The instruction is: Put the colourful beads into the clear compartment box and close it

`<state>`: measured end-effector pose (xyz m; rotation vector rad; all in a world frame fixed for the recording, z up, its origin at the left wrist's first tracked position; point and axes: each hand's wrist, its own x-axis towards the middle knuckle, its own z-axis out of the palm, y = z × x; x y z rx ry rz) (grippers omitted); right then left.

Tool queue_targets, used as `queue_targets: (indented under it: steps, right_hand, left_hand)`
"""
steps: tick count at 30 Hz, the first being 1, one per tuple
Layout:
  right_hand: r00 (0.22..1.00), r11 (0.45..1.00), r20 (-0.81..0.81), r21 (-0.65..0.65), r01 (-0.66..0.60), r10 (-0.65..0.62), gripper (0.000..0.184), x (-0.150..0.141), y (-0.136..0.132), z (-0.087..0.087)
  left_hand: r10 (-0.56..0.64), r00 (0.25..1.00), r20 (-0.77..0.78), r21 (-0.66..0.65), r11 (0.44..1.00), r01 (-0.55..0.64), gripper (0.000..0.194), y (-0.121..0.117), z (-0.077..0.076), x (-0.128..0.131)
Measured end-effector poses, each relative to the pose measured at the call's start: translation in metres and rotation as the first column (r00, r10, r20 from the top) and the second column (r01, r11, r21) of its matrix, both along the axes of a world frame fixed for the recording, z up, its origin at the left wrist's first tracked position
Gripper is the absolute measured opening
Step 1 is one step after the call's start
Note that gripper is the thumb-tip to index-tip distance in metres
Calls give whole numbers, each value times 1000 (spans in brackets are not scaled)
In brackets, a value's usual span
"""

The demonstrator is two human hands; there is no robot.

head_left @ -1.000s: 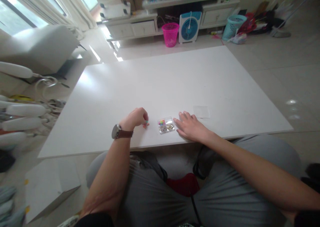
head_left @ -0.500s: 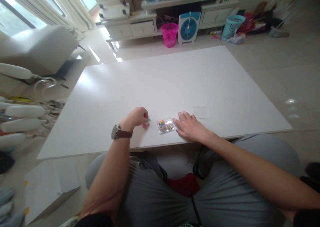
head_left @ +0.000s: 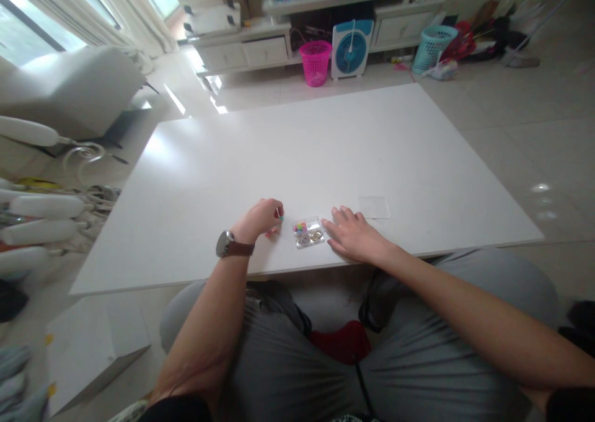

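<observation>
Near the front edge of the table (head_left: 325, 149): left hand (head_left: 264, 216) pinches green piece (head_left: 281, 218); right hand (head_left: 354, 233) rests open beside clear case (head_left: 315, 225).

At the fingertips of our left hand (head_left: 263, 216) we see a teal piece (head_left: 281, 218), with coral-pink pieces (head_left: 271, 232) just below that hand and a brown strap (head_left: 242, 249) at its wrist. Between it and our right hand (head_left: 351, 233), a colourless clear box (head_left: 315, 225) shows pink, yellow and green bits (head_left: 300, 228), silver pieces (head_left: 303, 240) and gold pieces (head_left: 315, 237). Under both hands our tabletop (head_left: 297, 155) is plain white.
</observation>
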<state>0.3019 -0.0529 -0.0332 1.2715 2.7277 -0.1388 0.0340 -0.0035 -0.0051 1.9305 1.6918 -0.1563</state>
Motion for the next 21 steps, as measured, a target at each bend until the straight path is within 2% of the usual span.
queue_targets:
  steps: [6, 12, 17, 21]
  right_hand:
    - [1000, 1000, 6, 12, -6, 6, 52, 0, 0, 0]
    - [1000, 1000, 1, 10, -1, 1, 52, 0, -1, 1]
    - [1000, 1000, -6, 5, 3, -3, 51, -1, -1, 3]
    - [1000, 1000, -9, -4, 5, -5, 52, -2, -1, 3]
  left_hand:
    - [2, 1000, 16, -6, 1000, -2, 14, -2, 3, 6]
    - [-20, 997, 69, 86, 996, 14, 9, -3, 6, 5]
    - [-73, 980, 184, 207, 978, 34, 7, -6, 15, 11]
    - [-157, 934, 321, 275, 959, 66, 7, -9, 20, 26]
